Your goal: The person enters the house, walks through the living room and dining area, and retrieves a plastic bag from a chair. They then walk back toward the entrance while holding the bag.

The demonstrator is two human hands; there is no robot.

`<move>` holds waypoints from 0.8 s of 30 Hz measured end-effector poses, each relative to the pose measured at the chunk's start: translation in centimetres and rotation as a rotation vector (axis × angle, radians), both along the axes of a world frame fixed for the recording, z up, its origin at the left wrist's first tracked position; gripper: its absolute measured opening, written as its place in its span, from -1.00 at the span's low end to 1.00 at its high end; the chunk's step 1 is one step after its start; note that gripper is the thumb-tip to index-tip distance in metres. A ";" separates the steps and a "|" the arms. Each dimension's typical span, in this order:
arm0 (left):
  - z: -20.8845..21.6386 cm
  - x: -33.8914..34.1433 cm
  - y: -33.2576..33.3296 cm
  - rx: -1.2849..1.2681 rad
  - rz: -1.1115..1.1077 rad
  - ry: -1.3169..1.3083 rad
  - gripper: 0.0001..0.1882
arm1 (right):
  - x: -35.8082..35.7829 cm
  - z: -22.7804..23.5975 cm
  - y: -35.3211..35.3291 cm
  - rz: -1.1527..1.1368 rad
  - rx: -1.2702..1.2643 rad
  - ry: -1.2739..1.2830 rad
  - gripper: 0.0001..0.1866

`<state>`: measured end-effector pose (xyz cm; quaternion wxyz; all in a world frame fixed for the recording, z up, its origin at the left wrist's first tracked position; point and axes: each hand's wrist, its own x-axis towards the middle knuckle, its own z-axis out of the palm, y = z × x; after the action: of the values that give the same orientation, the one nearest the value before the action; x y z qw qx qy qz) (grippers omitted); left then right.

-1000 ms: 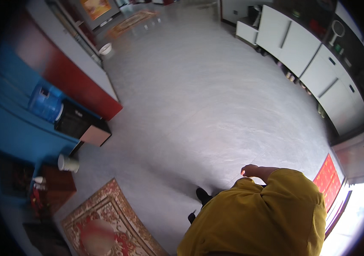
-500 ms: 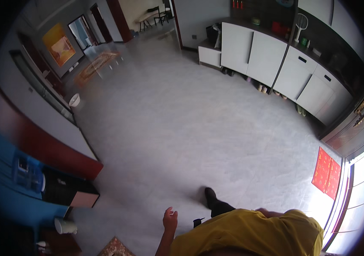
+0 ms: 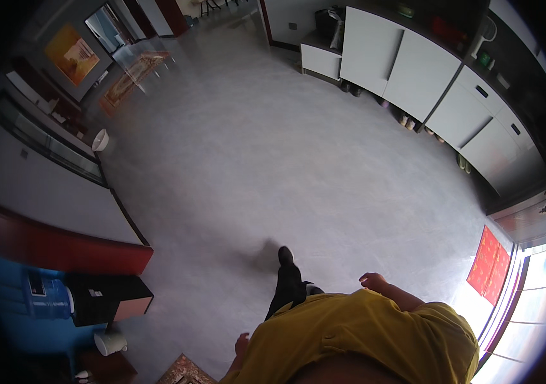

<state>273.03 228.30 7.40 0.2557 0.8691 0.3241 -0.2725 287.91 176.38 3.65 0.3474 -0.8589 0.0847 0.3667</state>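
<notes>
From the head cam, we're looking down at a yellow shirt (image 3: 356, 329) sitting between both hands, the nearest thing to either. Our left hand (image 3: 242, 345) hangs just beside it, partly cut off by the fabric, so we can't tell if it's spread or closed. Our right hand (image 3: 372, 280) is out over the grey floor (image 3: 273, 153), fingers kinda bent, too small to call. One black shoe (image 3: 285, 256) pokes out ahead; white cabinets (image 3: 423, 70) run along the upper right, well apart from us.
</notes>
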 end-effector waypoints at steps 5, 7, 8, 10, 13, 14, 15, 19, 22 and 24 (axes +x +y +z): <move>-2.8 6.1 5.0 0.025 -0.059 0.149 -0.62 | 11.3 -0.2 3.5 0.025 -0.004 0.140 -0.75; -4.5 13.0 6.9 0.019 -0.263 0.078 -0.62 | 14.8 -0.3 3.4 0.077 0.093 0.069 -0.69; -5.3 17.0 7.2 0.017 -0.357 0.013 -0.62 | 16.7 -0.4 3.0 0.102 0.142 0.028 -0.65; -5.9 25.7 7.1 -0.053 -0.328 -0.163 -0.63 | 21.3 0.8 4.7 -0.044 0.136 0.148 -0.62; -0.5 39.4 3.2 -0.297 -0.134 -0.309 -0.61 | 27.7 6.0 8.1 -0.133 0.119 0.073 -0.65; 0.3 43.5 2.1 -0.358 -0.057 -0.246 -0.61 | 29.9 7.8 8.9 -0.186 0.115 0.071 -0.65; -0.4 46.5 1.7 -0.363 -0.133 -0.256 -0.61 | 31.6 6.7 9.0 -0.163 0.099 0.035 -0.66; -1.6 57.1 -0.7 -0.399 -0.296 -0.150 -0.58 | 39.8 2.4 6.3 -0.227 0.362 -0.017 -0.75; -7.4 59.2 0.5 -0.348 -0.282 -0.092 -0.57 | 47.6 1.5 4.6 -0.199 0.625 -0.202 -0.75; -6.1 62.9 0.7 -0.343 -0.195 -0.068 -0.58 | 53.5 1.1 4.7 -0.264 0.650 -0.087 -0.75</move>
<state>335.97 229.03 1.29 0.3834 0.8487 0.1783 -0.3176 341.37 181.09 4.77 0.6504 -0.6997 0.0589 0.2897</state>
